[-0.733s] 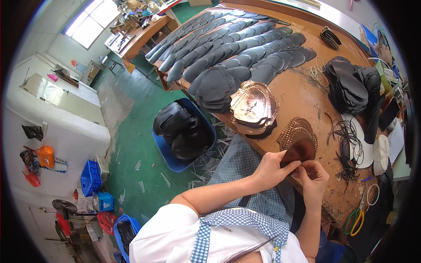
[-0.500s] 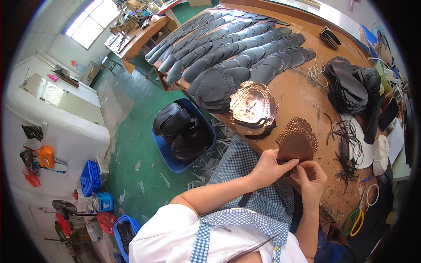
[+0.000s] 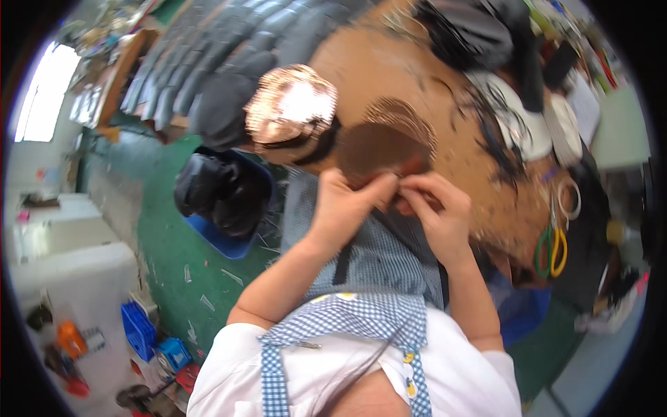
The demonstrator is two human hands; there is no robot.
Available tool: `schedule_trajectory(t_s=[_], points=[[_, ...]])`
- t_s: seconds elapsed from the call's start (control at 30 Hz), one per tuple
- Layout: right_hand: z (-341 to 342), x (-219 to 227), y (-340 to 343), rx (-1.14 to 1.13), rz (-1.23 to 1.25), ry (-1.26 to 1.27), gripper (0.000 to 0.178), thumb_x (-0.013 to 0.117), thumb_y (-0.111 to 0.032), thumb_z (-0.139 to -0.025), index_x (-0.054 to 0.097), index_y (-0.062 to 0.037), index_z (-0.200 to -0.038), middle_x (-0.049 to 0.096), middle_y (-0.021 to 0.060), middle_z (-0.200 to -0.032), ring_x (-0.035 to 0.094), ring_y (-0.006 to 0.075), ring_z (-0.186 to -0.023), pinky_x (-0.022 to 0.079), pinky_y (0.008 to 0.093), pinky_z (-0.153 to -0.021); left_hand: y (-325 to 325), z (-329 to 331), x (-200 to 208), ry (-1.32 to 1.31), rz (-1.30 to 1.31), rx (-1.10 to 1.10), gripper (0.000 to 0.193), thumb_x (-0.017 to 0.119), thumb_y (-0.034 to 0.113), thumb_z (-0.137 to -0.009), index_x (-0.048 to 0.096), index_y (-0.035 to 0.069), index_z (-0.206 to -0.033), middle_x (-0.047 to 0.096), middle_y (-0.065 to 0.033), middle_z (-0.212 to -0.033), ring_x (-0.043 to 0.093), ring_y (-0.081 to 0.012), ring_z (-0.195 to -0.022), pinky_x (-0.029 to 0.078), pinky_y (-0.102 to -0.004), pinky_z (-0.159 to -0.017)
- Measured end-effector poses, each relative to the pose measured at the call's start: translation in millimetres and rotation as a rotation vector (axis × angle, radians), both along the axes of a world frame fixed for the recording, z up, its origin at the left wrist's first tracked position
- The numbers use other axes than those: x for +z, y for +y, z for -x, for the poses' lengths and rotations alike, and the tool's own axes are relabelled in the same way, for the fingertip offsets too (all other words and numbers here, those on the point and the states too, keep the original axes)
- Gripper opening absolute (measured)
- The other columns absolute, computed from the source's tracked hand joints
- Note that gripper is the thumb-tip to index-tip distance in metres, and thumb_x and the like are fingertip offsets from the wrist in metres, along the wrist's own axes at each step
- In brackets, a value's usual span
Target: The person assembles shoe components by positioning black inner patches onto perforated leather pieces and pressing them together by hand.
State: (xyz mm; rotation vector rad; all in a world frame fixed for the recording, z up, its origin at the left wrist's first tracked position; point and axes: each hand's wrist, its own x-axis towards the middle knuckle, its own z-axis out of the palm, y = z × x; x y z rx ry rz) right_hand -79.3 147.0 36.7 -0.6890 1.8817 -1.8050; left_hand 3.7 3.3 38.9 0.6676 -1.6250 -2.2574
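My left hand [image 3: 347, 207] is closed on the lower left edge of a rounded brown leather piece [image 3: 375, 147], its thumb along the edge. My right hand [image 3: 442, 208] pinches at the piece's lower edge, its fingertips against the left thumb; what lies between them is blurred and hidden. Just behind the piece, a stack of brown pieces with perforated rims [image 3: 410, 115] lies on the table. To the left of it sits a stack of shiny copper-coloured pieces [image 3: 292, 104], beside a stack of black leather pieces [image 3: 224, 110].
Rows of overlapping dark pieces [image 3: 243, 35] cover the far left of the brown table [image 3: 368, 52]. On the right lie black strips [image 3: 497, 132], a white roll [image 3: 561, 128] and scissors with green and yellow handles [image 3: 551, 250]. A blue tub [image 3: 233, 243] with black items stands on the floor.
The view has tilted and swung, so the table sits higher and the picture is blurred. Both hands, with the brown leather piece, have come nearer my body and off the perforated stack.
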Motion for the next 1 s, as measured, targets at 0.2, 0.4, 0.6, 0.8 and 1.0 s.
schedule_trajectory(t_s=[0.2, 0.4, 0.6, 0.8, 1.0], points=[[10.4, 3.1, 9.3, 0.026, 0.079, -0.48, 0.013, 0.065, -0.002, -0.09, 0.066, 0.0045, -0.102, 0.07, 0.0107, -0.086, 0.07, 0.0162, -0.074, 0.058, 0.0246, -0.059, -0.1, 2.7, -1.7, 0.004, -0.055, -0.033, 0.014, 0.069, 0.007, -0.089, 0.07, -0.001, -0.1, 0.072, -0.0065, -0.086, 0.067, -0.0116, -0.073, 0.054, -0.0249, -0.064], [10.8, -0.2, 13.7, 0.046, 0.1, -0.518, 0.014, 0.068, -0.003, -0.088, 0.066, 0.0043, -0.1, 0.071, 0.0137, -0.088, 0.071, 0.0198, -0.075, 0.059, 0.0258, -0.057, 7.7, 0.8, -1.2, -0.006, 0.096, 0.009, 0.015, 0.067, 0.004, -0.089, 0.07, -0.004, -0.101, 0.071, -0.0052, -0.091, 0.064, -0.0087, -0.078, 0.051, -0.0223, -0.071], [9.0, -1.4, 13.3, 0.043, 0.111, -0.513, 0.013, 0.068, -0.003, -0.088, 0.065, 0.0052, -0.098, 0.07, 0.0135, -0.087, 0.071, 0.0199, -0.075, 0.059, 0.0267, -0.057, 9.4, -1.9, 1.5, -0.008, 0.131, 0.0, 0.012, 0.066, 0.003, -0.089, 0.07, -0.004, -0.098, 0.071, -0.004, -0.089, 0.063, -0.0074, -0.078, 0.051, -0.0218, -0.07], [10.5, 3.1, 10.4, 0.013, 0.073, -0.484, 0.012, 0.068, -0.004, -0.088, 0.063, 0.0047, -0.095, 0.069, 0.0115, -0.084, 0.069, 0.017, -0.07, 0.059, 0.027, -0.058, 9.5, -0.7, 3.8, 0.035, 0.256, -0.023, 0.009, 0.066, -0.001, -0.087, 0.07, -0.004, -0.095, 0.07, -0.0021, -0.086, 0.062, -0.0067, -0.076, 0.05, -0.0211, -0.069], [6.3, 5.2, 6.9, -0.023, 0.065, -0.413, 0.01, 0.066, -0.001, -0.089, 0.063, 0.005, -0.096, 0.068, 0.0097, -0.083, 0.069, 0.0142, -0.071, 0.058, 0.0246, -0.062, 9.0, -1.8, 2.5, 0.032, 0.273, -0.02, 0.009, 0.066, -0.002, -0.087, 0.069, -0.003, -0.095, 0.071, -0.0028, -0.087, 0.063, -0.0072, -0.08, 0.051, -0.0219, -0.072]])
